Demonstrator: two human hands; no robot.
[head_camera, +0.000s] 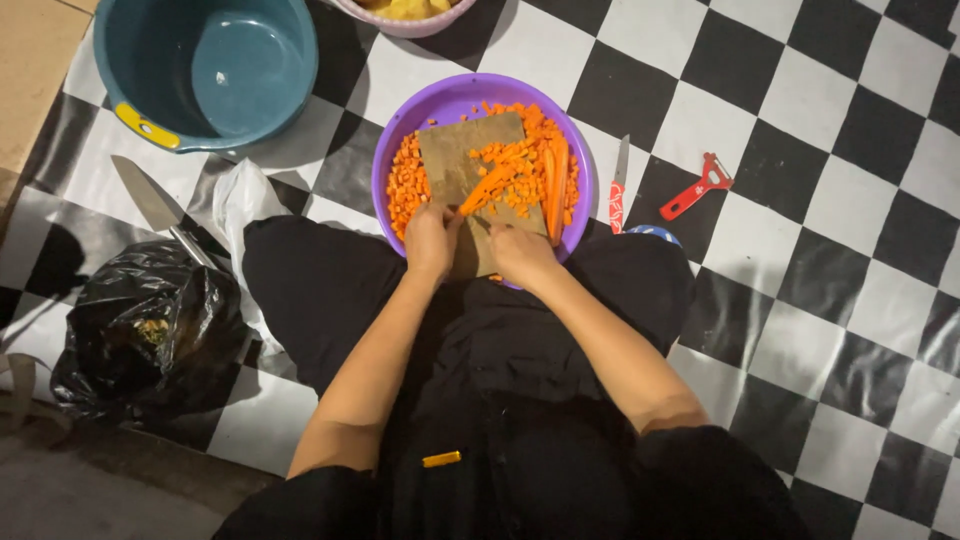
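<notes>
Carrot strip (487, 188) on the board (455, 155) looks stiff and slippery; left hand (432, 240) is clamped on its 7 o'clock end, right hand (520, 252) looks closed, its tool hidden.

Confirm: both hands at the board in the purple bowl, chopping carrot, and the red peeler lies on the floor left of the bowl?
Not quite: the head view shows the red peeler right of the purple bowl, not left. Both hands, left and right, are at the board with the carrot.

Orange carrot strip (487, 187) flat on brown board (462, 160); diced pieces around.
</notes>
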